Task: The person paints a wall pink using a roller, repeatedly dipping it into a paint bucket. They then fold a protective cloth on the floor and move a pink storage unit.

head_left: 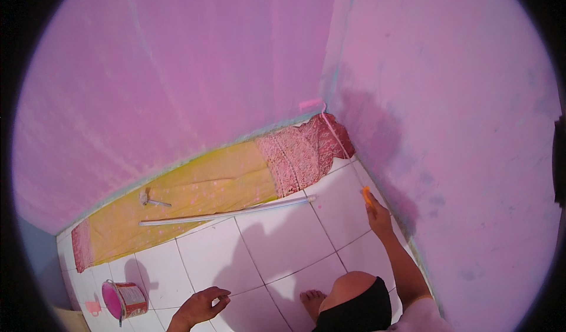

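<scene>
step: right hand [377, 213] gripping orange-handled long paint roller [311, 103], rolling pink corner wall [413, 84]
left hand [200, 307]: half-curled, empty
next: likely needs steady low strokes

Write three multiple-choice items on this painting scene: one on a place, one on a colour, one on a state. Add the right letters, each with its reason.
1. Where is the roller head?
A. in the corner where the two walls meet
B. inside the paint can
C. on the white tiles

2. What colour is the paint in the paint can?
A. blue
B. pink
C. white

3. What is the left hand doing?
A. gripping the long pole
B. holding nothing
C. lifting the can

Key:
1 A: the right hand holds an orange handle, and its thin rod runs up to the head in the corner, above the cloth.
2 B: the can's open mouth shows pink.
3 B: its fingers are loosely curled over the floor tiles, clear of the pole.
</scene>
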Motion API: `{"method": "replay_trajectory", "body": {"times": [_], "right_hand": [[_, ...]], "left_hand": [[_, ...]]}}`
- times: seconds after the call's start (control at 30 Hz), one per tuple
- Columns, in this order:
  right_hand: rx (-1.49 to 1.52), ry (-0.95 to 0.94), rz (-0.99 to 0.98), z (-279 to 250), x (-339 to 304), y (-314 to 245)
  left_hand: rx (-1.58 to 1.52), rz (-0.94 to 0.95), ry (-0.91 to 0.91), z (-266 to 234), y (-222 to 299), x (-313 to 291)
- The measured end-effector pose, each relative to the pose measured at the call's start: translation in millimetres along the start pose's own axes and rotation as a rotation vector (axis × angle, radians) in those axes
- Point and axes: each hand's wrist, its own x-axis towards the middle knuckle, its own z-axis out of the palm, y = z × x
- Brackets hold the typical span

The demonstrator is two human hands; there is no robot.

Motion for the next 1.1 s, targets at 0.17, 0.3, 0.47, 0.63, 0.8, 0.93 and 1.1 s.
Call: {"method": "replay_trajectory", "body": {"times": [0.17,0.3,0.47,0.63,0.8,0.93,1.1], "right_hand": [[0.009,0.174,-0.119,-34,33,-32],[0.109,0.206,-0.031,-61,70,-64],[0.072,0.355,-0.229,-89,126,-97],[0.086,0.305,-0.038,-107,154,-108],[0.049,0.27,-0.132,-87,141,-84],[0.187,0.193,-0.083,-50,97,-48],[0.101,0.097,-0.025,-28,43,-23]], "left_hand": [[-0.005,-0.04,-0.071,2,2,5],[-0.004,-0.053,-0.072,1,10,5],[-0.007,-0.076,-0.085,-2,14,5],[-0.013,-0.077,-0.096,1,12,5],[-0.003,-0.082,-0.094,-1,9,6],[0.013,-0.064,-0.105,-2,8,8],[-0.003,-0.051,-0.09,-2,11,6]]}}
